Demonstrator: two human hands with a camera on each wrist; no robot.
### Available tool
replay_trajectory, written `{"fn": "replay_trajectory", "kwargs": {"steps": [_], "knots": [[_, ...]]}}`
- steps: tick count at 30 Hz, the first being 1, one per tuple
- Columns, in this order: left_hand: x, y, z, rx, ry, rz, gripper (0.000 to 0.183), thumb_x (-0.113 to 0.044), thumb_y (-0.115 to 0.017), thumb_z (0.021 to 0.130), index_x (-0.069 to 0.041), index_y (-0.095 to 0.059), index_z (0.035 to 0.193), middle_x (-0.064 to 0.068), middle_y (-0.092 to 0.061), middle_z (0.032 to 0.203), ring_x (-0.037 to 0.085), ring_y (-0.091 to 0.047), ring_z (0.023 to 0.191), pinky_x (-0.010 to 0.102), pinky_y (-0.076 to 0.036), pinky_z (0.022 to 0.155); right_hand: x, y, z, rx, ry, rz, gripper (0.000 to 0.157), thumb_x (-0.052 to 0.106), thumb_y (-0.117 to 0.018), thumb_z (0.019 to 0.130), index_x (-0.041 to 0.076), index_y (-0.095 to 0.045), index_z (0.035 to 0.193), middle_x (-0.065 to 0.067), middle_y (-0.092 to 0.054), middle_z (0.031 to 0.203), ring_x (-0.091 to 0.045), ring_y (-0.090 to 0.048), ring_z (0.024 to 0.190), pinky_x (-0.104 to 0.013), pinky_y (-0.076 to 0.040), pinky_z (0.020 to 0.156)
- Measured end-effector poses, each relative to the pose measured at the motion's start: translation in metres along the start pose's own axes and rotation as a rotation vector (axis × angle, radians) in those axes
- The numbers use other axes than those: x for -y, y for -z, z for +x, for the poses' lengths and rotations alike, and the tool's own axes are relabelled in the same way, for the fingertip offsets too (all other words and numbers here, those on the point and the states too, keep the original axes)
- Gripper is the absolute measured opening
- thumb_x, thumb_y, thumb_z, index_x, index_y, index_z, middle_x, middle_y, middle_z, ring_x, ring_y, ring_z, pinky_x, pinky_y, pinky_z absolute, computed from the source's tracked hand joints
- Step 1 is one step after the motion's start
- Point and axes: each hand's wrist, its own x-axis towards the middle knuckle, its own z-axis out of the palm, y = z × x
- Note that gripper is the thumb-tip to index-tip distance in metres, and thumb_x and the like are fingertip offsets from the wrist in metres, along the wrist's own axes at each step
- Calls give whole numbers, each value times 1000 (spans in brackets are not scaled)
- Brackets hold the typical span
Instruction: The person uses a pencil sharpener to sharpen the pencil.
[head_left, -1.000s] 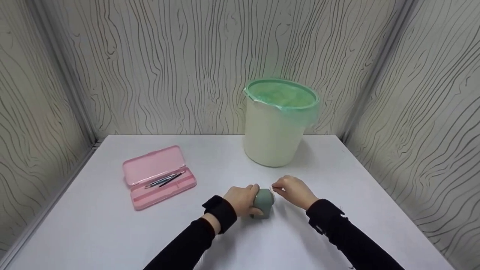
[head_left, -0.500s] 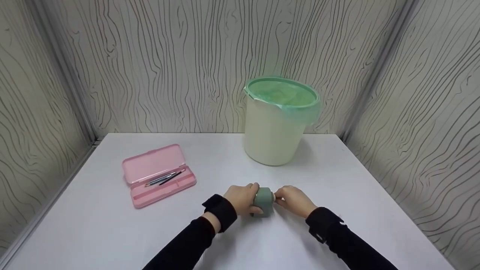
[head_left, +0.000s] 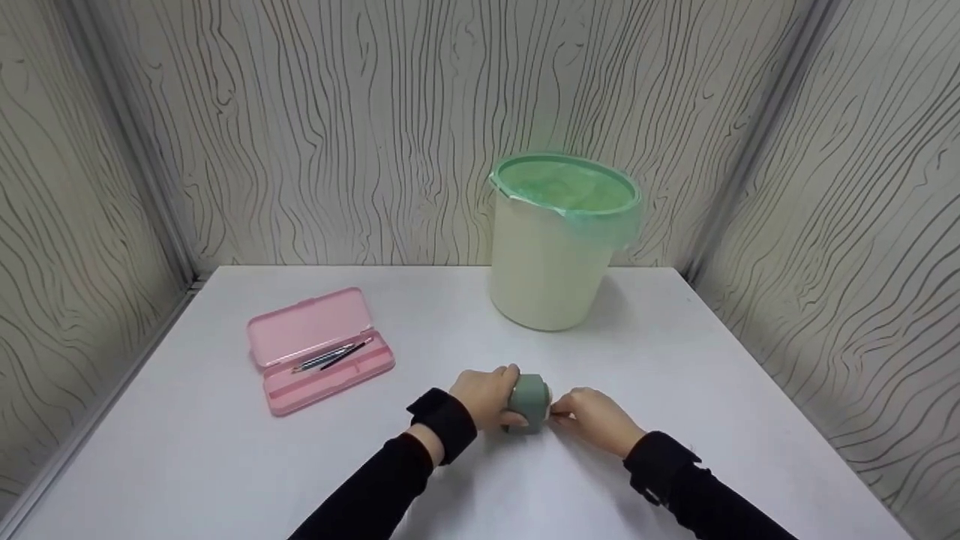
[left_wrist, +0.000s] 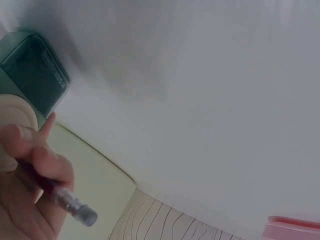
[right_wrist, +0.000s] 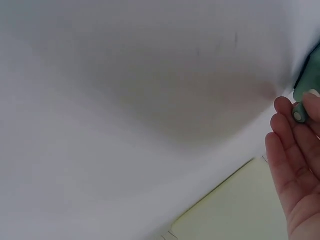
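Note:
A green crank pencil sharpener (head_left: 529, 399) is on the white table between my two hands. My left hand (head_left: 480, 397) grips its left end, fingers around it. A pencil (left_wrist: 74, 206) passes between those fingers in the left wrist view, its eraser end sticking out; the other end is hidden. The sharpener's dark see-through shavings box (left_wrist: 39, 75) faces that camera. On the sharpener's right side, my right hand (head_left: 596, 421) pinches the small green crank knob (right_wrist: 300, 113) between thumb and fingers.
An open pink pencil case (head_left: 322, 386) with several pens or pencils (head_left: 330, 358) lies at the left. A pale bin (head_left: 547, 270) with a green rim and liner stands at the back right. Wood-patterned panels (head_left: 337, 135) enclose the table.
My right hand has moved down toward the near edge, its fingers staying at the crank side. The left hand and sharpener have stayed almost in place.

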Motion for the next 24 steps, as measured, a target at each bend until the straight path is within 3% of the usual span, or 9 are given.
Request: {"fn": "replay_trajectory", "kwargs": {"steps": [14, 24], "knots": [[-1, -1, 2, -15, -12, 58, 61, -60, -74, 86, -12, -54, 117, 0, -71, 98, 13, -71, 78, 28, -54, 62, 6, 14, -14, -29, 84, 22, 10, 7, -74, 91, 7, -81, 98, -2, -81, 90, -15, -72, 81, -30, -57, 73], [-1, 1, 4, 56, 20, 2, 59, -58, -74, 87, -13, -54, 119, 1, -72, 104, 14, -72, 85, 28, -57, 70, 10, 35, -15, -22, 131, 0, 11, 4, -75, 90, 5, -81, 100, -3, -81, 90, -15, -72, 81, -27, -57, 71]]}}
